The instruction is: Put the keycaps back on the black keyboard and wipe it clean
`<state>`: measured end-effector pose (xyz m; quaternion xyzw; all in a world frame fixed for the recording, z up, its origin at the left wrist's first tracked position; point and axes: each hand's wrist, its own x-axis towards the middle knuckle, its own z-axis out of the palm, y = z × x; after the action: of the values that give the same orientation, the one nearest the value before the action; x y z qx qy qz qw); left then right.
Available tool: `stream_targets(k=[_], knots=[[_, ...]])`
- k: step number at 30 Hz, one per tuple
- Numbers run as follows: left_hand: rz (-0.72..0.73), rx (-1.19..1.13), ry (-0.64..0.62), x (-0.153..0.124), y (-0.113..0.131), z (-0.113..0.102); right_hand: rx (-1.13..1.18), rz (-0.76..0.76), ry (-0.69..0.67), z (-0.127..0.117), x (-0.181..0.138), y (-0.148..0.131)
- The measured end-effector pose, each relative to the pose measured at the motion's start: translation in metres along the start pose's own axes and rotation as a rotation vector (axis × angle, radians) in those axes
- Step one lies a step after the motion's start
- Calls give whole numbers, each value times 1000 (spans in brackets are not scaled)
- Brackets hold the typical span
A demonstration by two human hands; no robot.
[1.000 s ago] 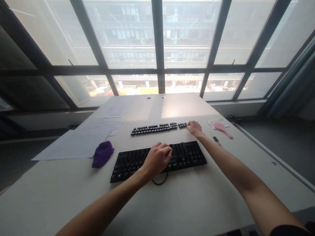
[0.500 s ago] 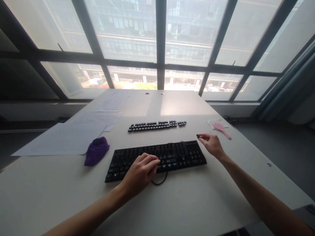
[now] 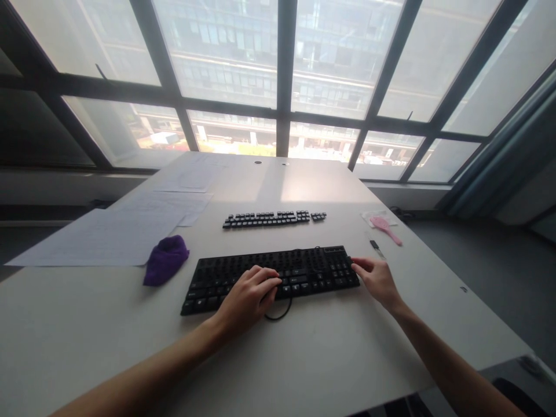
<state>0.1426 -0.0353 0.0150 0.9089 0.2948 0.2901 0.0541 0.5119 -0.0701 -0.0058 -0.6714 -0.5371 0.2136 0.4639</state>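
Nearest us on the smooth white table (image 3: 304, 359), a thin black cable (image 3: 280, 318) loops out from the near edge of the black plastic keyboard (image 3: 310, 267). Our left hand (image 3: 247, 292) rests on the keyboard's middle, fingers bent; we cannot tell whether they grip anything. At its right end, our right hand (image 3: 376, 281) has thumb and forefinger pinched on a small dark keycap (image 3: 349, 259), partly hidden. The keyboard's far rows show bare, knobbly sockets. Left of it slumps a soft purple cloth (image 3: 165, 260); to the right lies a pink, paddle-shaped object (image 3: 386, 229) with a slim handle. Farther off, blocky loose keycaps (image 3: 266, 219) stand in rows, beyond them a metal-framed window (image 3: 284, 75).
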Motion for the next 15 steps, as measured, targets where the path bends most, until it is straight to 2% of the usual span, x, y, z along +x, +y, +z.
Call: stream_targets(k=[10, 15], knots=[[-1, 13, 1, 0, 1, 1, -365, -240, 38, 7, -10, -17], [-7, 16, -13, -1, 1, 2, -425, -232, 54, 10, -10, -19]])
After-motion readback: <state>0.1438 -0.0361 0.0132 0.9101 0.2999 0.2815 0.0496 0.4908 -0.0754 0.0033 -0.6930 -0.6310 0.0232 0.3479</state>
